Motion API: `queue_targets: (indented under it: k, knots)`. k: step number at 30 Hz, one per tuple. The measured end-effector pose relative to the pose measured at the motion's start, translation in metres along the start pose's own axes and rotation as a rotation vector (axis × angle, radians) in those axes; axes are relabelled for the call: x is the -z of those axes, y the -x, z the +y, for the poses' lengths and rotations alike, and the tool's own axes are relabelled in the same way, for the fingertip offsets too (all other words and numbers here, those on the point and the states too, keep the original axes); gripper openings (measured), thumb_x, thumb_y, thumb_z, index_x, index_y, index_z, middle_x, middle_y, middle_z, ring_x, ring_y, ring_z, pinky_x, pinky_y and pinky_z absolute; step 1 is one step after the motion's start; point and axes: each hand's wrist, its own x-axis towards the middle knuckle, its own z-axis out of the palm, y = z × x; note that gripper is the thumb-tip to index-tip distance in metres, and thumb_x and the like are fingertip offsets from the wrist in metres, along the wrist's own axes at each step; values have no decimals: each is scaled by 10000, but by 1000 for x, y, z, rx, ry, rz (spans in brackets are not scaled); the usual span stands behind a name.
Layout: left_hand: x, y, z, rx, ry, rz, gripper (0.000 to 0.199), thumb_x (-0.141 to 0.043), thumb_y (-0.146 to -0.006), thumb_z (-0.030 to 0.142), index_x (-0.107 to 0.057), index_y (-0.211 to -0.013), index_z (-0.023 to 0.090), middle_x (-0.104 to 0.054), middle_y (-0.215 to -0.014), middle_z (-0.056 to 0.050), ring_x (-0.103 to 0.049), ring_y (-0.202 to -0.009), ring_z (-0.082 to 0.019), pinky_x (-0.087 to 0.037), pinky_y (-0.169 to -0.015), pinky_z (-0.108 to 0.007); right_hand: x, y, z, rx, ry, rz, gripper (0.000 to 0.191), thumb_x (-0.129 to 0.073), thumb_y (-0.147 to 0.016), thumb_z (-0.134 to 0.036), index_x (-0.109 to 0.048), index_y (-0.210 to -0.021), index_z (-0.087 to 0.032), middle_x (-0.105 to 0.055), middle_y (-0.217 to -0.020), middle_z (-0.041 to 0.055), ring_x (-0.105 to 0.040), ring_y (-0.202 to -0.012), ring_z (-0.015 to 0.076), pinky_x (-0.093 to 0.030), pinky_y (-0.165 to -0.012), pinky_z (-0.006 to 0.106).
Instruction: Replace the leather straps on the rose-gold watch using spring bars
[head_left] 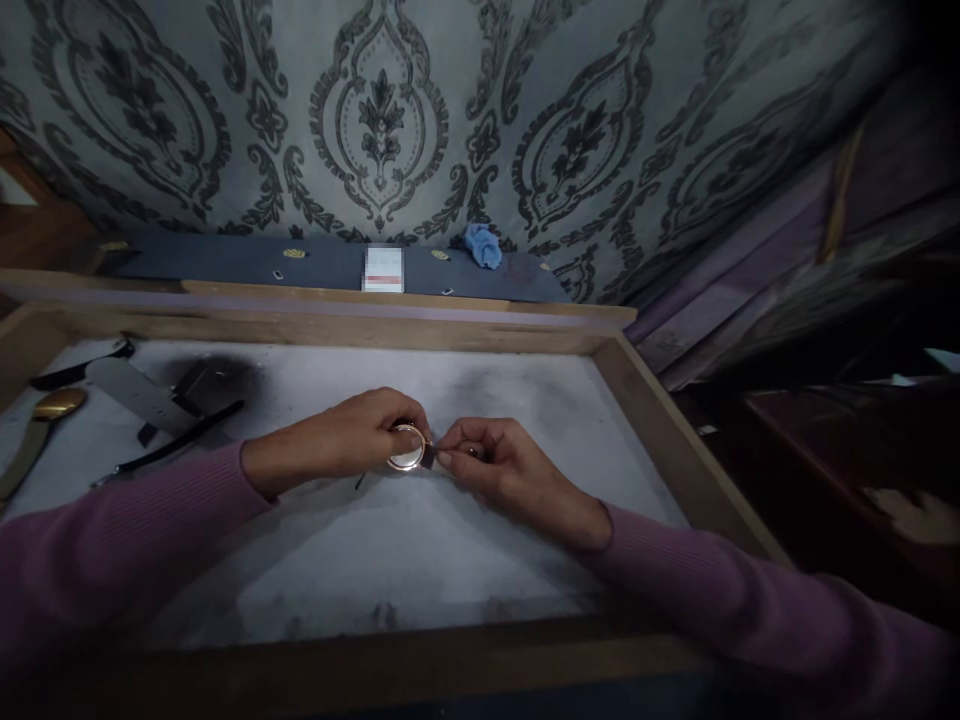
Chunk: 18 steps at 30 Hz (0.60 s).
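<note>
My left hand [364,432] is closed round a round wristwatch [406,455] with a thin gold-coloured rim and a pale, bright face. The thumb lies against the face. From the right, my right hand [506,470] pinches a short dark piece of strap [429,457] at the watch's right edge. Its fingers are curled, and a small shiny round bit shows between them, too unclear to name. Both hands are just above the white surface [315,590] of a wood-rimmed tray.
At the left lie a black strap [180,445], a grey flat strip [131,392] and a gold oval piece [60,404] on an olive band. Raised wooden edges [645,420] surround the surface. Behind, a ledge holds a small white box [383,262] and a crumpled blue cloth [482,246].
</note>
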Motion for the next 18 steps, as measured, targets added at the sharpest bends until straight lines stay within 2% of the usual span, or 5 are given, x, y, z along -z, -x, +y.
queue_targets:
  k: [9, 14, 16, 18]
  knots:
    - [0, -1, -3, -6, 32, -20, 203, -488, -752, 274, -617, -806, 127, -588, -697, -18, -512, -655, -143, -380, -578, -242, 1, -1, -2, 8, -17, 0, 207, -613, -793, -335, -569, -719, -147, -403, -497, -79, -296, -422, 45, -212, -391, 190]
    - [1, 0, -3, -9, 36, -34, 191, -482, -769, 251, -613, -823, 122, -572, -706, -14, -501, -658, -140, -390, -594, -245, 6, 0, -8, 8, 114, 70, 255, -562, -831, -367, -605, -740, -133, -492, -619, -19, -409, -542, 78, -312, -481, 209]
    - [1, 0, -3, -9, 32, -38, 194, -486, -773, 248, -618, -836, 121, -575, -716, -18, -502, -665, -142, -393, -598, -247, 11, 0, -8, -13, 140, 92, 230, -487, -865, -308, -622, -808, -131, -503, -632, -10, -417, -545, 85, -313, -476, 212]
    - [1, 0, -3, -1, 29, -37, 195, -491, -774, 254, -620, -839, 122, -576, -717, -20, -502, -664, -144, -393, -595, -247, 17, 1, -7, -52, 111, 92, 235, -436, -877, -251, -608, -974, -124, -523, -651, -6, -411, -523, 87, -300, -452, 214]
